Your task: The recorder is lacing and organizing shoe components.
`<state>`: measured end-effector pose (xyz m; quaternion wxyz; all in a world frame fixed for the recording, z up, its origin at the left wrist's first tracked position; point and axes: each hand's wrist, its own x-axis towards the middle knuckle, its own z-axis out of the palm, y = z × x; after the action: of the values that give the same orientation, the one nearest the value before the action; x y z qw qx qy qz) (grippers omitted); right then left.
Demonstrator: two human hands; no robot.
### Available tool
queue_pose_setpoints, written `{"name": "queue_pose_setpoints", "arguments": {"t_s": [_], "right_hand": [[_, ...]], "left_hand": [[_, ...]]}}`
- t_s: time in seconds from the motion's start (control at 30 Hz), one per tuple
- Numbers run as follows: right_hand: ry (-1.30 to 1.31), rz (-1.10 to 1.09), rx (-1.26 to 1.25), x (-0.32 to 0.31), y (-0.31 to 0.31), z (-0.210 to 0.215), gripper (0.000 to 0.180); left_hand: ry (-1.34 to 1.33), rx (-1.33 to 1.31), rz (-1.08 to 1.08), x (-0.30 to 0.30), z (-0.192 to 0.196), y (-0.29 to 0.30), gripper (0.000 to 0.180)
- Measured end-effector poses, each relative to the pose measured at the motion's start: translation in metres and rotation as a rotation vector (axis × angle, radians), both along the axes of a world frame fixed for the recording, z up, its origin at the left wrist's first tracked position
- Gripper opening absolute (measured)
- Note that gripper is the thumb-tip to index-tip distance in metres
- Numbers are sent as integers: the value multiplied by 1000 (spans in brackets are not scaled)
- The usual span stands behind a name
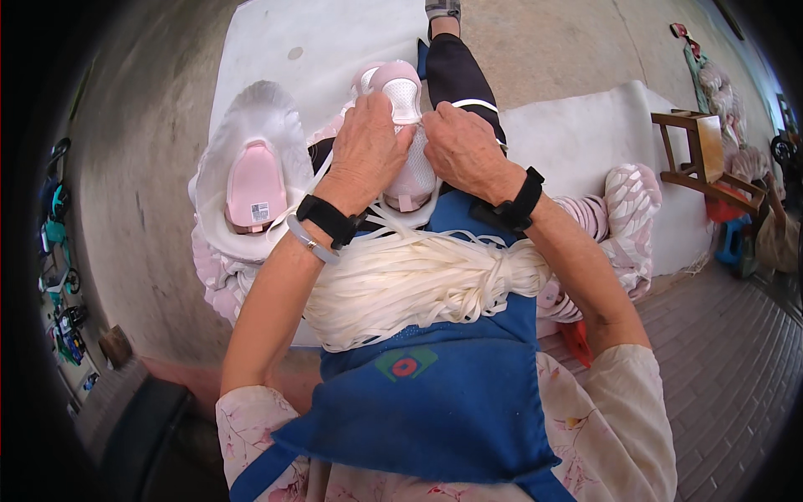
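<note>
A white sheet (pixel 268 38) covers part of the concrete floor (pixel 159 251). On the right part of this sheet there lies a pink and white bundle (pixel 629 213). Over the lap, the blue apron (pixel 447 418) carries a thick bunch of cream laces (pixel 418 284).

Left hand (pixel 369 142), right hand (pixel 470 149) curled, close together; forearms (pixel 278 308) angled inward.

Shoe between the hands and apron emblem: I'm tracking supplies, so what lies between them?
In the head view, a bundle of white laces lies between shoe and emblem.
</note>
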<state>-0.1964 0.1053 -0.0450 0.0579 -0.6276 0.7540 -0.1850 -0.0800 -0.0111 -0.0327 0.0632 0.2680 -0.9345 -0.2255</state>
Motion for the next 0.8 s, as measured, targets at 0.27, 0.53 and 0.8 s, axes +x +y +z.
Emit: {"name": "queue_pose_setpoints", "arguments": {"t_s": [0.27, 0.53, 0.8], "right_hand": [[-50, -2, 29, -4, 0, -7, 9], [-281, -25, -24, 0, 7, -3, 18], [-360, -74, 34, 9, 3, 9, 27]], "left_hand": [[-9, -5, 18, -2, 1, 2, 34], [50, 66, 4, 13, 2, 0, 35], [210, 192, -3, 30, 5, -14, 34]]}}
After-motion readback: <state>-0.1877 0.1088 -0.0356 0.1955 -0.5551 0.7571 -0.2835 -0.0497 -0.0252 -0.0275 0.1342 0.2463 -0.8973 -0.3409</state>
